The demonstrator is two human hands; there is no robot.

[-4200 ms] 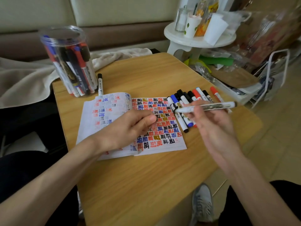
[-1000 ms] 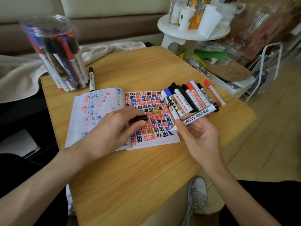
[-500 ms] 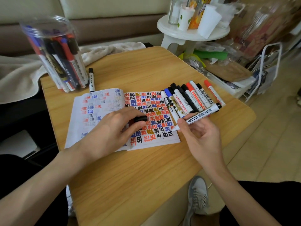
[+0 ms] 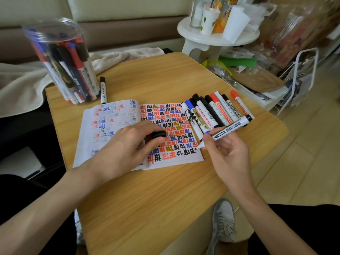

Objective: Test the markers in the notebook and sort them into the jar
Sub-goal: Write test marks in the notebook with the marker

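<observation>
Head view: a light wooden bench [image 4: 147, 199] is seen from above, and an open white notebook [image 4: 114, 116] is laid flat near its middle. The right page is crowded with red, blue, black and ochre marks.

The left hand [image 4: 125, 150] is rested across the fold of the notebook, and a small black cap [image 4: 158, 134] is pinched between its thumb and fingers. A white uncapped marker [image 4: 228, 130] is gripped in the right hand [image 4: 226, 155]. It is held slanted, with its tip lowered to the near right corner of the right page.

A row of capped markers [image 4: 211, 111] with black, blue and red caps is laid side by side just beside the notebook, toward the right edge of the bench. Its near ends are crossed by the held marker in this view.

A tall clear plastic jar [image 4: 60, 61] is stood at the far left corner, packed with leaning markers. A single black-capped marker [image 4: 103, 91] is laid just beside it.

A beige cloth [image 4: 22, 83] is draped beyond the left edge, and a round white stool [image 4: 217, 37] bearing cups is placed beyond the far right corner.
</observation>
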